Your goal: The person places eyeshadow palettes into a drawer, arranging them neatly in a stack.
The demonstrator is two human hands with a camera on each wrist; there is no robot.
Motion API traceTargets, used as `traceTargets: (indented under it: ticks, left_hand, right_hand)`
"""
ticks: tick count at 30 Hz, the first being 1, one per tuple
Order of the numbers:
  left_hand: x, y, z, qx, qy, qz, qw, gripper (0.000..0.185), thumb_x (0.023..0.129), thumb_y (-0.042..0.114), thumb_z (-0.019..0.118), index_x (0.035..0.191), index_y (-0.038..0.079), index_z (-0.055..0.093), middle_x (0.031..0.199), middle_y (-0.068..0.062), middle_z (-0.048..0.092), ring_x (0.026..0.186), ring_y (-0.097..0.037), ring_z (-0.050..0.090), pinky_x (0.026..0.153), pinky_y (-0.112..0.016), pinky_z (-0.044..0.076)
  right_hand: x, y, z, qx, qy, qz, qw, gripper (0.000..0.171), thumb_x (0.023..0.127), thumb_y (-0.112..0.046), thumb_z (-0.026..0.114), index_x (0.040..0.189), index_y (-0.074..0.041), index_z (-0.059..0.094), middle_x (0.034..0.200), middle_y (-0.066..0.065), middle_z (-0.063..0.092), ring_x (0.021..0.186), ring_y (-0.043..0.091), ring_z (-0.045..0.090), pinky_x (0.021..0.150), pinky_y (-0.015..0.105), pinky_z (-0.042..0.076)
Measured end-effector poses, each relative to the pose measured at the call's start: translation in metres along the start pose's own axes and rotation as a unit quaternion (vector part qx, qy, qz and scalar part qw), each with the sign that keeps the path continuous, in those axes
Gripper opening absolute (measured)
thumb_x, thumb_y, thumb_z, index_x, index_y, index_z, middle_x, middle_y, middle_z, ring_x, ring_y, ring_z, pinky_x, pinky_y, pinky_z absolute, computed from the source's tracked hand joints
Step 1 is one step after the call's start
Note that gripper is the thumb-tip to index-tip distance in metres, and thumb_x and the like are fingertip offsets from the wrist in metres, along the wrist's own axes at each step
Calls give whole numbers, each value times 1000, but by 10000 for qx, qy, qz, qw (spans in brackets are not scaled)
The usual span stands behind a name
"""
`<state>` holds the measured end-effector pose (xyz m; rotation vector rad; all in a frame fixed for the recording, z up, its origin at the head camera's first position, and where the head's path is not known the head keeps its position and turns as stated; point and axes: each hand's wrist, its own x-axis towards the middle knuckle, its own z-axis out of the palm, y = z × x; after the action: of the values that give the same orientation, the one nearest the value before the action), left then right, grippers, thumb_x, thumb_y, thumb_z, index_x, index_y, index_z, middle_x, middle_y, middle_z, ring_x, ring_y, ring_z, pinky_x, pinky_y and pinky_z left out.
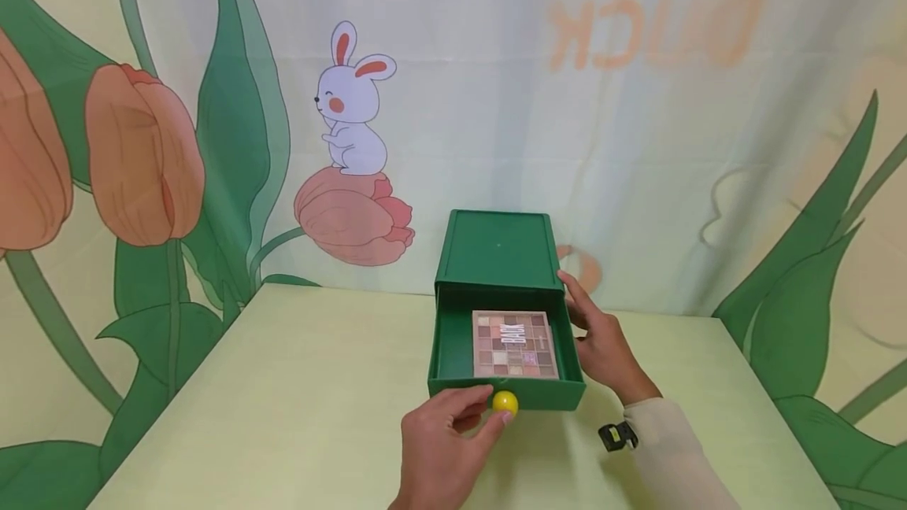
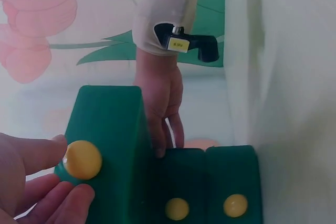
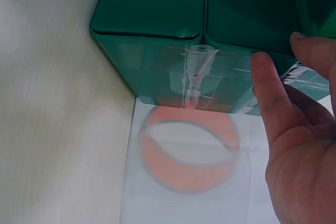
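Note:
A green drawer unit (image 1: pixel 499 249) stands at the back of the table, its top drawer (image 1: pixel 453 341) pulled out. Inside that drawer lies a flat eyeshadow palette (image 1: pixel 515 349) with a grid of coloured squares and the word BACK. My left hand (image 1: pixel 441 447) pinches the yellow round knob (image 1: pixel 505 403) on the drawer front between thumb and fingers. On the unit's right side, my right hand (image 1: pixel 602 345) rests its fingertips, the fingers extended. In the left wrist view, two lower drawers with yellow knobs (image 2: pixel 177 209) are closed.
Pale cloth covers the table (image 1: pixel 319 400). Behind it hangs a printed curtain (image 1: pixel 482 101) with tulips and a rabbit. Clear tape (image 3: pixel 197 77) joins the stacked drawer boxes along their side. A black camera mount (image 1: pixel 618 437) sits at my right wrist.

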<state>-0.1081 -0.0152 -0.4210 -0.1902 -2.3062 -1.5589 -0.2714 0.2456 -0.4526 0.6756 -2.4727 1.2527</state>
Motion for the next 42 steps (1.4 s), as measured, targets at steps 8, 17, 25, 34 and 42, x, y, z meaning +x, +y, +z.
traceTargets:
  ticks: [8, 17, 25, 34, 42]
  left_hand:
    - [-1, -2, 15, -449, 264, -166, 9985, 33, 83, 23, 92, 113, 13, 83, 104, 1, 77, 90, -9, 77, 80, -19, 62]
    - [-3, -2, 23, -625, 502, -344, 9962, 31, 84, 20, 91, 112, 13, 83, 103, 5, 76, 92, -9, 75, 82, -21, 62]
    - [2, -5, 22, -530, 568, -164, 9968, 32, 84, 22, 92, 112, 12, 83, 104, 5, 76, 94, -8, 76, 82, -22, 62]
    - [12, -11, 22, -780, 774, 73, 9939, 29, 82, 17, 93, 109, 13, 84, 102, 2, 77, 93, -11, 78, 81, -25, 64]
    - [24, -15, 24, -942, 842, 180, 9918, 29, 82, 17, 93, 110, 12, 84, 103, 2, 78, 94, -12, 78, 79, -26, 64]
  right_hand:
    - [4, -6, -4, -7, 38, 56, 10000, 95, 97, -8, 76, 169, -39, 21, 153, 24, 57, 135, 48, 61, 82, 52, 65]
    - [5, -5, -4, 2, 49, 208, 9998, 96, 97, -8, 76, 168, -42, 21, 153, 24, 57, 136, 49, 59, 83, 55, 64]
    - [4, -4, -4, -63, 67, 219, 9997, 95, 98, -8, 75, 168, -42, 21, 153, 24, 57, 135, 49, 60, 83, 57, 64]
    - [3, -1, -2, 28, 68, 61, 10000, 91, 99, -7, 73, 169, -38, 23, 153, 25, 57, 133, 48, 62, 84, 54, 63]
    - [1, 1, 0, 80, 93, -99, 9999, 92, 99, -3, 72, 169, -37, 23, 152, 27, 56, 132, 48, 63, 83, 50, 64]
